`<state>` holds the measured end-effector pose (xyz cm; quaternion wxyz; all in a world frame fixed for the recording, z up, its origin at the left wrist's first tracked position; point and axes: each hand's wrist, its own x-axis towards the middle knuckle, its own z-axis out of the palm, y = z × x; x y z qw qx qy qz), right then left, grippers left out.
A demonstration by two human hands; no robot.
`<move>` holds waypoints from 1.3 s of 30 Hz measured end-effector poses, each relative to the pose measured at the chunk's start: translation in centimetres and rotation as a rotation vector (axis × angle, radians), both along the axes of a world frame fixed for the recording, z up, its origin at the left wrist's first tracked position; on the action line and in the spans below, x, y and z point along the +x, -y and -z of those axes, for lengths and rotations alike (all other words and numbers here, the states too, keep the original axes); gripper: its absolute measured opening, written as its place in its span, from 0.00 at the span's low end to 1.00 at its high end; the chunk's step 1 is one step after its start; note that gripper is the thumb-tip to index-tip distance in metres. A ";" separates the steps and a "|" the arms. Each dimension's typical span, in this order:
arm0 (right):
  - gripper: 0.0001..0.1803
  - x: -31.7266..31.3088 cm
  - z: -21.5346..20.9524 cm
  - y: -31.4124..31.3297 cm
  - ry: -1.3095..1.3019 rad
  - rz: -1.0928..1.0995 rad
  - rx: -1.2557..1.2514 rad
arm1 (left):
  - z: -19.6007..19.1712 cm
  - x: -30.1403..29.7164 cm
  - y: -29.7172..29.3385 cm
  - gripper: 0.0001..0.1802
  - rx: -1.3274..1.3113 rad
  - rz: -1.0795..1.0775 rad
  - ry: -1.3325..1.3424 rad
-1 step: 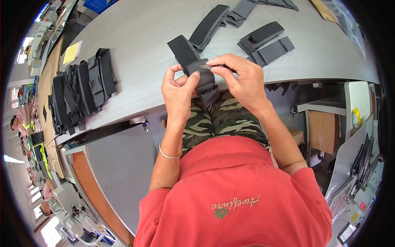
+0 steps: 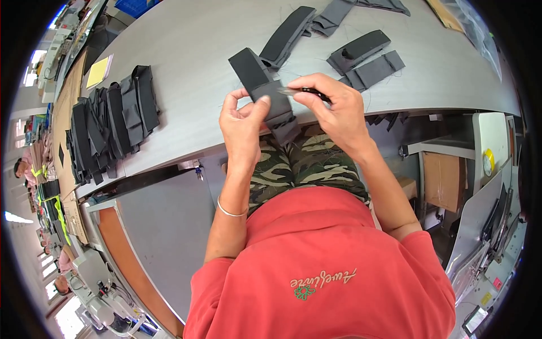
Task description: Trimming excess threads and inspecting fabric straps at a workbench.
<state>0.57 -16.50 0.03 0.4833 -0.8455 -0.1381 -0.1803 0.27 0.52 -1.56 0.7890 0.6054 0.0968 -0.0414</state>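
Head view: at the table's [image 2: 186,73] near edge, we see the left hand [image 2: 241,127] pinching a dark strip [image 2: 276,103], the right hand [image 2: 341,110] gripping a black-handled tool [image 2: 314,92]; this piece seems unfinished, the side pile [image 2: 116,110] and loose strips [image 2: 288,35] unclear.

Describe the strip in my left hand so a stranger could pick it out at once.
Start at the grey table, at the edge by the red shirt. There, the left hand pinches a dark strip. Other strips lie on the table; only this one is held.
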 end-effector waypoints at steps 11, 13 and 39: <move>0.09 -2.3 2.1 -0.6 -0.314 -0.106 0.266 | -0.1 0.4 -0.1 0.16 -0.210 -0.027 -0.064; 0.07 -2.1 1.9 -0.3 -0.167 -0.093 0.217 | 0.1 0.5 0.4 0.18 -0.029 -0.191 0.045; 0.09 -1.8 -0.1 -1.0 -0.056 -0.198 0.248 | -0.4 1.4 -0.7 0.28 -0.102 0.158 -0.084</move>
